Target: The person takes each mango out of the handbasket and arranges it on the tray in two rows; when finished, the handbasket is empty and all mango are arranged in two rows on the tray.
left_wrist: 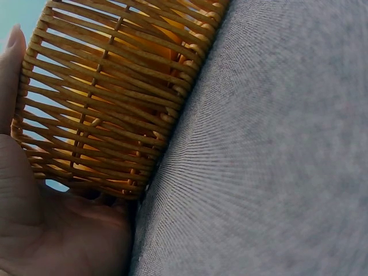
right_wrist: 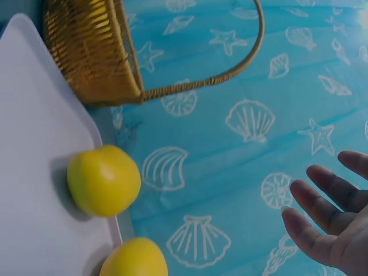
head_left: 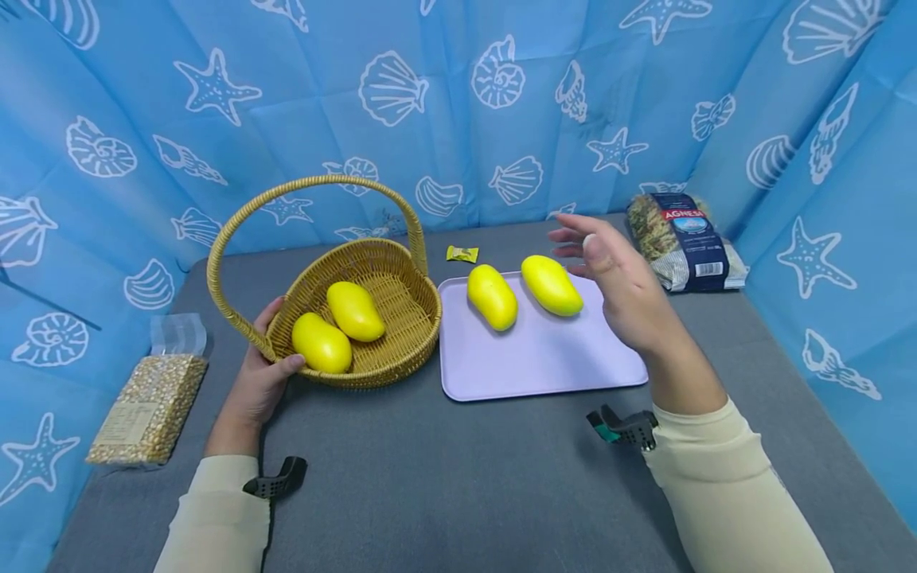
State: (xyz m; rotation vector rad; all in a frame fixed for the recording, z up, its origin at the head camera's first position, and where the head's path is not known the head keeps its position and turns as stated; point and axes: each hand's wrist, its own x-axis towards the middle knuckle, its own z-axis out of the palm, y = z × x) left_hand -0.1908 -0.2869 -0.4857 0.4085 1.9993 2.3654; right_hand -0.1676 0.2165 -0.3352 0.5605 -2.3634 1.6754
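My left hand (head_left: 261, 378) grips the left end of a woven basket (head_left: 401, 370), thumb over the rim and the other fingers behind the wall. In the left wrist view the wicker side (left_wrist: 109, 92) fills the space beside the thumb. Two yellow mangoes (head_left: 356, 311) lie in the basket's left half. Another pair, a left mango (head_left: 492, 298) and a right mango (head_left: 552, 285), rests on a lilac tray (head_left: 544, 358). My right hand (head_left: 619, 282) hovers over the tray's right part, fingers spread and holding nothing, just right of the right mango.
A vacuum-packed bag of pale grains (head_left: 150, 410) lies at the left. At the back right sits an Agnesi pasta bag (head_left: 688, 243). A small yellow wrapped candy (head_left: 462, 254) lies behind the tray. A blue shell-print curtain (head_left: 458, 103) surrounds the grey table (head_left: 444, 477).
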